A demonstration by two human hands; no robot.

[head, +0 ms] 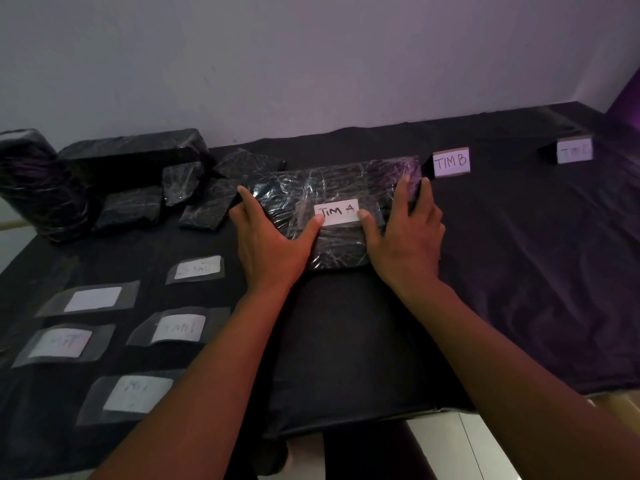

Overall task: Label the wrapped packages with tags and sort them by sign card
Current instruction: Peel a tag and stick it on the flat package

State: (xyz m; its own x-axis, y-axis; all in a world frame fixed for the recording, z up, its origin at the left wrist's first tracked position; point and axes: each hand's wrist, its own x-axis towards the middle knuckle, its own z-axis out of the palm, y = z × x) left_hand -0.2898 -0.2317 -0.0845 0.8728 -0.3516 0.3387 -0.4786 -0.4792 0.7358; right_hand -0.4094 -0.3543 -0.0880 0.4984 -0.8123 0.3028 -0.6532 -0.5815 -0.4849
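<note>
A flat package (332, 188) wrapped in black plastic lies at the middle of the table, with a white tag (337, 213) reading "TIM A" on its top. My left hand (273, 237) grips the package's left edge, its thumb pressing the tag's left end. On the right edge sits my right hand (405, 226), thumb on the tag's right end. A sign card "TIM B" (451, 163) stands just behind the package's right corner. Another sign card (575, 151) stands far right, its writing blurred.
Several more black wrapped packages (131, 174) are heaped at the back left. Several taped white tags (93, 299) lie flat at the front left. A black cloth (519, 271) covers the table; its front edge (450, 408) is near me. A pale wall rises behind.
</note>
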